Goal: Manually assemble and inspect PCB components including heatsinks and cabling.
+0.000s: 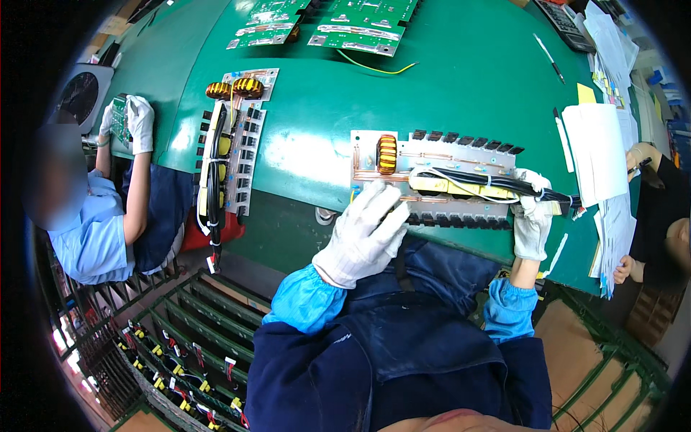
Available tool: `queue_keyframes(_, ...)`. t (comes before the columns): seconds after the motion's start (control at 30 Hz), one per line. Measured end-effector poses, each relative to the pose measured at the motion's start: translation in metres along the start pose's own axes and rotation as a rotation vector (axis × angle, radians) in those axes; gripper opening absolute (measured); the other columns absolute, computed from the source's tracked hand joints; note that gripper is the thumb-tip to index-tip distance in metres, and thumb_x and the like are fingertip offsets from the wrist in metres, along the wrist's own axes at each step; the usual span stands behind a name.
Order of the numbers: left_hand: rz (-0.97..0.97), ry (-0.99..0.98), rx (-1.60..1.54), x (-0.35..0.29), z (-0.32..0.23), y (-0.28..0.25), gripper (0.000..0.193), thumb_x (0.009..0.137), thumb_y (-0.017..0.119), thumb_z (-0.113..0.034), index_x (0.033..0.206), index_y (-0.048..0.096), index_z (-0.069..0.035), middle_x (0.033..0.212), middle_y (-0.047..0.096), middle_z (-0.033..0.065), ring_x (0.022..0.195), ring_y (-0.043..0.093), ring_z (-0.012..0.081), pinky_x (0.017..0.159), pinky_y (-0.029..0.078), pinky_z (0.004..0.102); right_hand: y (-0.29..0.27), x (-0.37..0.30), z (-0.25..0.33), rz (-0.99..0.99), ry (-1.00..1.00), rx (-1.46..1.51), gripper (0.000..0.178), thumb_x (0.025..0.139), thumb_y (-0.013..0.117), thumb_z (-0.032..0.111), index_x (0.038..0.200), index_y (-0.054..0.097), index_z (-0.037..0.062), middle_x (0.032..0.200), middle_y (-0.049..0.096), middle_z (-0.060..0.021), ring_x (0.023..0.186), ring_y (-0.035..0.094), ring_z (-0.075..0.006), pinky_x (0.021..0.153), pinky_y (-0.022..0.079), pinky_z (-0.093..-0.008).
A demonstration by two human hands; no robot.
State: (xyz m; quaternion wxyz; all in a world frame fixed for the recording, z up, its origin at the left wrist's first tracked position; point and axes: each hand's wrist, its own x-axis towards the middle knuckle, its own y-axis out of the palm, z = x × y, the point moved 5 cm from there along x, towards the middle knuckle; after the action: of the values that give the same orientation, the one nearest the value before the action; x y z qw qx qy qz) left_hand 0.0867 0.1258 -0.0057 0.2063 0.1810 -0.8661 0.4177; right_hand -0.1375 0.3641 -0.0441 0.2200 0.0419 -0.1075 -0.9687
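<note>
Head view: left hand [365, 234] flat on circuit board [432, 180]; right hand [533, 219] grip closed on black cable bundle [497, 183].

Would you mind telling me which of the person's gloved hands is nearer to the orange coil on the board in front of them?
Left. The left hand rests at the board's near edge, just below the orange coil. The right hand grips the black cable bundle at the far right end.
</note>
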Motion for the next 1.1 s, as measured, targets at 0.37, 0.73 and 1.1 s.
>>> queue_keyframes(0.37,-0.187,0.000,0.208,-0.009,-0.004,0.030,0.054,0.070,0.063,0.011,0.120,0.060,-0.009,0.117,0.055,0.0122,0.113,0.056,0.0382,0.104,0.045,0.0515,-0.004,-0.005,0.009,0.051,-0.117,-0.216,0.015,0.095,0.065,0.018,0.106,0.058,0.0102,0.112,0.064,-0.0093,0.078,0.054,-0.0067,0.056,0.039,-0.0184)
queue_keyframes(0.73,-0.195,-0.070,0.282,0.000,-0.005,0.037,0.042,0.080,0.062,-0.002,0.122,0.063,-0.010,0.123,0.054,0.0139,0.121,0.051,0.0419,0.105,0.042,0.0542,0.013,0.000,0.020,-0.049,-0.073,-0.385,0.018,0.092,0.070,0.013,0.108,0.062,0.0080,0.108,0.068,-0.0031,0.070,0.048,-0.0036,0.058,0.035,-0.0191)
queue_keyframes(1.1,-0.167,0.025,0.193,0.001,0.003,0.021,0.067,0.078,0.071,-0.002,0.139,0.044,-0.002,0.126,0.056,0.0208,0.118,0.055,0.0428,0.103,0.045,0.0515,0.013,-0.001,0.027,0.044,-0.106,-0.800,0.020,0.094,0.065,0.013,0.112,0.070,0.0049,0.111,0.068,-0.0090,0.098,0.067,-0.0242,0.088,0.052,-0.0364)
